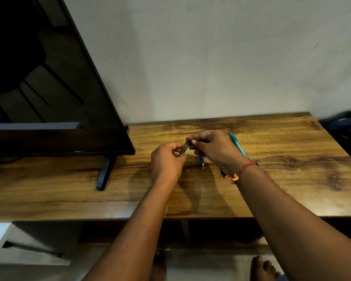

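Both hands meet above the middle of a wooden table (282, 159). My left hand (165, 162) and my right hand (215, 149) each pinch an end of a small dark, narrow object (184, 148); what it is I cannot tell. A blue pen (202, 161) lies on the table under my right hand, only its tip end showing. A teal pen (238, 146) lies just behind my right wrist, partly hidden. A red thread band circles my right wrist.
A large black television (49, 78) stands on the table's left, its foot (103, 175) reaching toward the front edge. A grey wall rises behind. A dark bag (346, 126) sits off the table's right end. A bare foot (263, 268) is on the floor below.
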